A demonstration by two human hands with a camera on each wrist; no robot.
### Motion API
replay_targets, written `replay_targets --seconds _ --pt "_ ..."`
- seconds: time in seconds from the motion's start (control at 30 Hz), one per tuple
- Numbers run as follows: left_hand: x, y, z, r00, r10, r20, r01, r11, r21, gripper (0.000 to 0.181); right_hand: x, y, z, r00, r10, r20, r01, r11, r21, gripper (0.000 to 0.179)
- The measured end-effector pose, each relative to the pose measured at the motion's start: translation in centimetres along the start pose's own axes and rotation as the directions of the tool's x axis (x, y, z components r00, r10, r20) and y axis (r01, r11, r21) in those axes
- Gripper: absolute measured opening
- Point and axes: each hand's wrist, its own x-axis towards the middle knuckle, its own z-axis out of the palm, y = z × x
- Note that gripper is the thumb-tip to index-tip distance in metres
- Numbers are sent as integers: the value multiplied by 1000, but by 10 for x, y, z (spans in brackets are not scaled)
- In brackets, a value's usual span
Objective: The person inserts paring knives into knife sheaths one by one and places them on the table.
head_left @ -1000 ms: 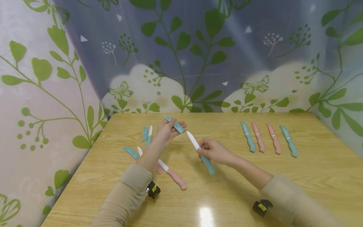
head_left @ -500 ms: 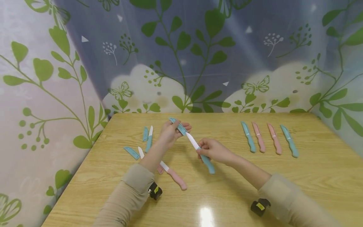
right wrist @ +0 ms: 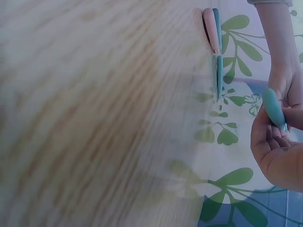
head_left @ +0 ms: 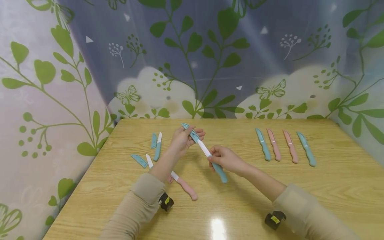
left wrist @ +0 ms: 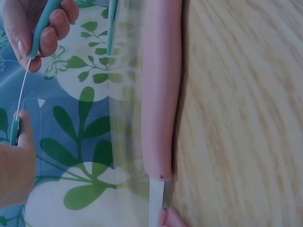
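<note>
My left hand (head_left: 180,141) pinches a blue knife sheath (head_left: 195,136) under its thumb, the other fingers extended beneath. With thumb and fingers my right hand (head_left: 228,160) grips a blue-handled knife (head_left: 218,171) near the base of its white blade. The blade tip is inside the sheath's mouth, while much of the blade still shows between the hands. In the left wrist view the blade and sheath (left wrist: 15,130) run in one line. Below my left forearm lies an unsheathed pink knife (head_left: 187,189), its blade partly hidden, beside a pink sheath (head_left: 170,179).
At left on the wooden table (head_left: 240,206) lie a small blue knife (head_left: 157,148) with its sheath (head_left: 154,141), and another blue sheath (head_left: 139,160) by a partly hidden white blade (head_left: 149,160). Several sheathed knives, including a pink one (head_left: 290,146), lie in a row at right.
My left hand has moved right and brought the sheath onto the knife's tip; the blade has gone partway in. My right hand has stayed nearly still.
</note>
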Motion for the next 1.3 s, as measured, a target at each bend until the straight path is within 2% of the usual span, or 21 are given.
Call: replay_targets --seconds 0.1,0.2,0.33,0.57,0.73,0.97,1.3 --pt "-1 0 0 1000 -4 3 4 999 -33 43 -1 -1 2 1000 -8 -12 9 999 49 17" --pt "-1 0 1 1000 -7 17 9 995 -103 45 -1 -3 6 999 -3 -40 7 995 98 21" --pt "-2 1 6 1000 -4 13 6 984 -179 44 -1 -6 11 995 21 -99 -9 993 116 26" --pt "-1 2 17 994 -1 -113 -26 972 -235 30 0 -9 18 989 16 -150 4 991 133 21" --pt "0 1 19 988 -2 -155 -44 957 -288 16 2 -9 20 989 18 -146 4 990 144 18" --pt "1 0 22 990 -17 -140 -30 945 -325 11 4 -11 21 988 24 -155 2 986 165 16" --pt "0 -2 26 992 -15 -123 -25 948 -318 13 4 -13 22 984 39 -172 -7 983 183 17"
